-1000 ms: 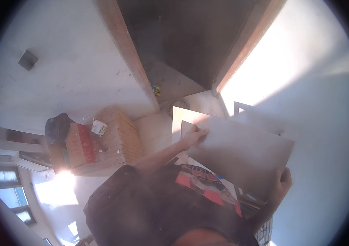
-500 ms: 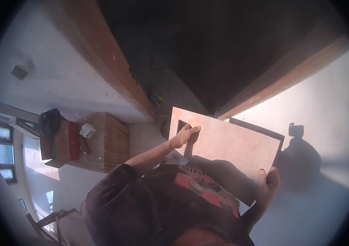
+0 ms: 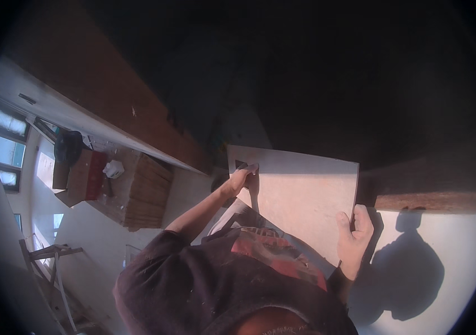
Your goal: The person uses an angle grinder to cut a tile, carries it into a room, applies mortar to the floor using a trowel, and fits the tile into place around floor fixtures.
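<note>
Two-handed grip, held wide

The left forearm (image 3: 201,211) slants toward two o'clock; the left hand (image 3: 240,180) clasps, its thumb outstretched. The right hand (image 3: 354,234), at four o'clock from it, stands upright, fingers (image 3: 362,216) curled, thumb pointing to eleven.

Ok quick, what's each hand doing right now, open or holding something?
Left hand: closed, holding the pale panel near its left edge.
Right hand: closed, holding the same panel at its right edge.
</note>
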Motion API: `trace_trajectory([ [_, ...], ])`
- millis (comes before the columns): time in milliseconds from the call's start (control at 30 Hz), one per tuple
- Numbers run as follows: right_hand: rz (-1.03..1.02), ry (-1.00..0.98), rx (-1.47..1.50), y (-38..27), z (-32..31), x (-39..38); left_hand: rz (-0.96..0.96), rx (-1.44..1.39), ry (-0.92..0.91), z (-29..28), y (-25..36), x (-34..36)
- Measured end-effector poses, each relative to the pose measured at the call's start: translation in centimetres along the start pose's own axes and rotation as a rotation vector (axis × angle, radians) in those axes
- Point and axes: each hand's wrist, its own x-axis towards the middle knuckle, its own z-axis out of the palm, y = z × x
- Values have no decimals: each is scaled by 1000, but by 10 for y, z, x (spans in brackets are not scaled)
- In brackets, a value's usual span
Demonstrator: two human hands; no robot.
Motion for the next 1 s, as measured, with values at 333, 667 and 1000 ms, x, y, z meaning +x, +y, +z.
trace_trajectory([
  [333,-121,-139,96,-3,59,171,195,-197,52,-59,95,100],
  [667,-249,-267,187,-22,129,296,298,-138,155,-89,218,140],
  [1000,-401,-387,274,-3,230,431,396,-148,314,-179,284,230],
])
